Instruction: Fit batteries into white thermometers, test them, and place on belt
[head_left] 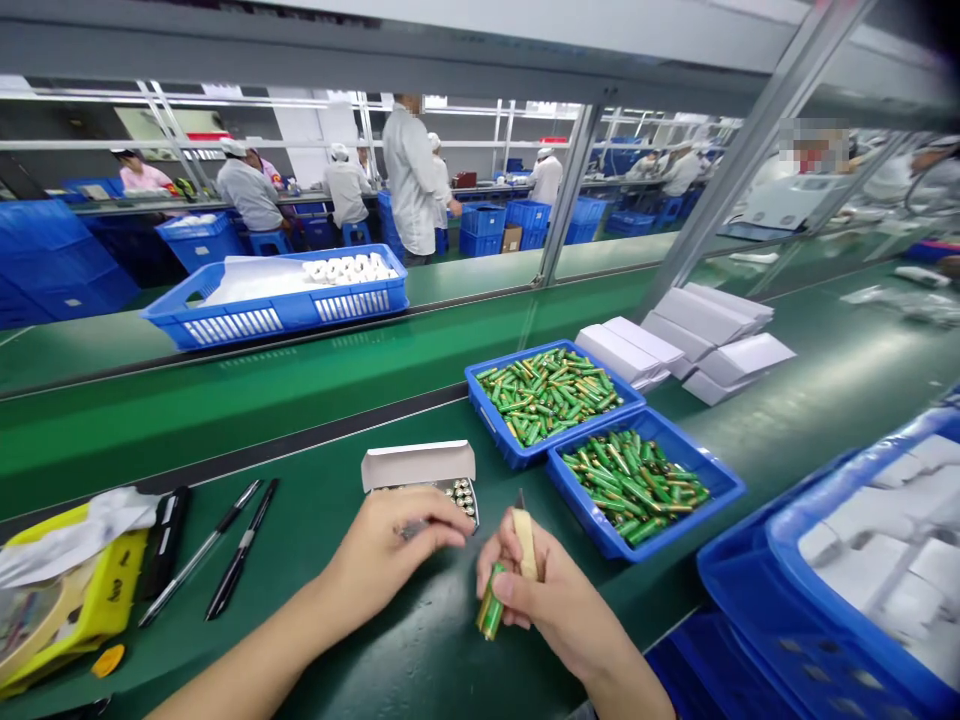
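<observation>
My right hand point(536, 580) is closed round a green and gold battery point(490, 605), gripped between thumb and fingers. The same hand also holds a small blade with a tan handle point(524, 540), its dark tip pointing up and away. My left hand point(401, 535) reaches over the front of an open white box point(420, 463), fingers curved and thumb apart, with nothing seen between them. Several batteries point(461, 495) stand upright in the box, their silver ends up; the left part of the box is hidden behind my left hand.
Two blue trays point(634, 550) of loose green batteries point(547, 390) stand right of the box. Behind them are stacked white cartons point(705, 330). Pens point(244, 545) and a yellow bin point(112, 590) lie left. A blue crate point(787, 560) is at right; people work beyond the conveyor point(300, 390).
</observation>
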